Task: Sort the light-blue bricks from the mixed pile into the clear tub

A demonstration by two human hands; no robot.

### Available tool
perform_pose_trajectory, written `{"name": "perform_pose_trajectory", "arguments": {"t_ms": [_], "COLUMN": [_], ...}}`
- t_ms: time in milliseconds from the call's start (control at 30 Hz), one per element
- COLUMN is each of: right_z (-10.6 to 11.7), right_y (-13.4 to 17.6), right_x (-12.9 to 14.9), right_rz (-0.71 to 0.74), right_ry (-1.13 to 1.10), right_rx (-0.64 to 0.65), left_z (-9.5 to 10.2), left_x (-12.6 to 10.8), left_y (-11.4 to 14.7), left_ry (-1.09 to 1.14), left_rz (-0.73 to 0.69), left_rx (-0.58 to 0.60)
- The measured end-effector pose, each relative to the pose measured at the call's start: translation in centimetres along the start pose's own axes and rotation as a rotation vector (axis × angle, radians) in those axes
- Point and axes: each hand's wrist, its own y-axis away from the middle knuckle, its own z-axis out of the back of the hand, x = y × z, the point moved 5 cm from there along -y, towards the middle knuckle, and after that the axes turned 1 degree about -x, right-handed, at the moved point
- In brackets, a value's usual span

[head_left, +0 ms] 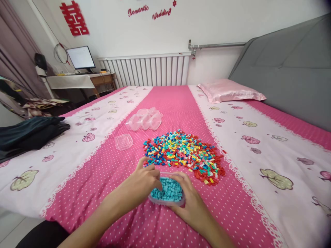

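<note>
A clear plastic container (pixel 167 203) filled with small light-blue building bricks (pixel 170 190) rests on the bedspread in front of me. My right hand (pixel 190 194) grips its right side, thumb near the front and fingers around the back rim. Over the left part of the container is my left hand (pixel 147 179), fingers bent and apart, one fingertip dipping among the blue bricks. No brick shows in that hand. Just beyond the container lies a wide pile of mixed-colour building bricks (pixel 183 150), with red, yellow, blue, green and white among them.
Several clear plastic containers (pixel 144 120) are grouped farther back, with a clear lid (pixel 124 142) nearer. Dark folded clothing (pixel 31 136) lies at left, a pink pillow (pixel 230 90) at back right. A radiator (pixel 147 70) and a desk with a monitor (pixel 81 58) stand beyond the bed.
</note>
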Motion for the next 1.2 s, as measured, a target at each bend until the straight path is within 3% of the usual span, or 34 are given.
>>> {"name": "perform_pose_trajectory", "arguments": {"t_ms": [433,667,1200], "right_z": [0.06,0.05,0.02], "right_y": [0.02,-0.02,0.03], "right_x": [0.09,0.12,0.15], "right_rz": [-0.001,-0.001,-0.015], "right_ry": [-0.011,-0.001,-0.016], "right_rx": [0.005,-0.004,0.008], "left_z": [0.27,-0.24,-0.06], "left_x": [-0.01,-0.11,0.19], "left_y": [-0.16,-0.20,-0.37], "left_ry": [0.000,-0.022,-0.073], "left_rz": [-0.023,-0.020,-0.006], "left_rx": [-0.048,0.007,-0.028]}}
